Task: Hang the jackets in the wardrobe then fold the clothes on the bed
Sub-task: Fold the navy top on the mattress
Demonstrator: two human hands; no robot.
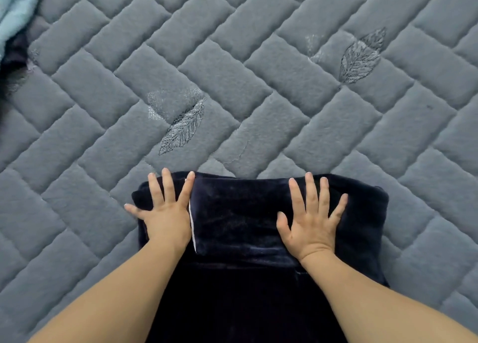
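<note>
Folding stage, by the look of it: dark navy velvety garment lying on the grey quilted bed, close to the near edge, its far end already doubled over. Left hand flat on the left part, right hand flat on the right part, fingers straight and spread, pressing rather than gripping. Probably smoothing the fold. Next, likely: taking one side edge and bringing it across, which calls for keeping the slippery pile from sliding and the edges aligned. Pale blue cloth bunched at the far left corner, well apart, seemingly awaiting folding.
</note>
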